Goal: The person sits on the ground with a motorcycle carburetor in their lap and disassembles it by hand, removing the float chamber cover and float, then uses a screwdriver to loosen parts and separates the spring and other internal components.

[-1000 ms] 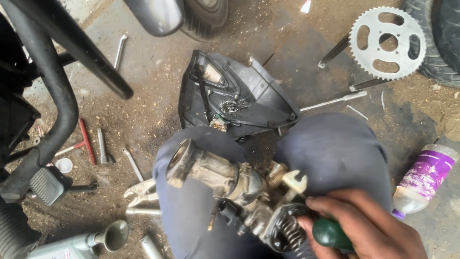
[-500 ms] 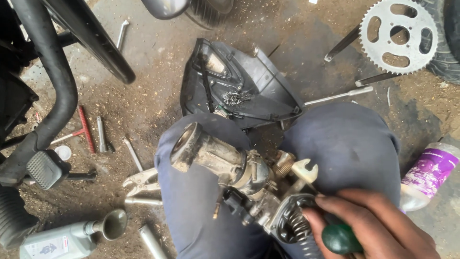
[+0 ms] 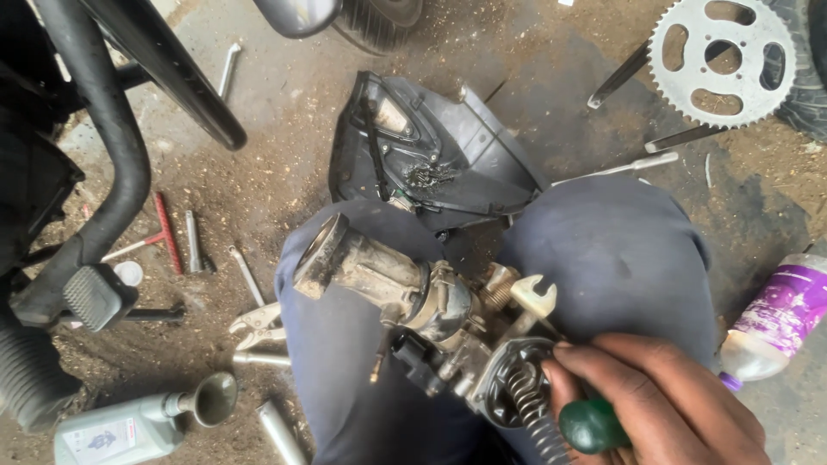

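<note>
Carburettor (image 3: 413, 301), grimy, lies across the lap between both knees, intake mouth toward the left knee. Right hand (image 3: 655, 405) clenched round a green-handled screwdriver (image 3: 594, 426), tip working at the open round cap end where a coil spring (image 3: 530, 400) stands exposed. Left hand not in view. Judged partway through stripping: cap end already open and spring showing, main body and its side fittings not yet taken apart. On the dirt floor: black plastic cover (image 3: 431, 155) just beyond the knees, chain sprocket (image 3: 719, 60) toward the top right corner, pliers (image 3: 254, 323) beside the left knee, oil bottle with funnel (image 3: 129, 426) at bottom left, purple-labelled bottle (image 3: 775, 319) at the right edge.
</note>
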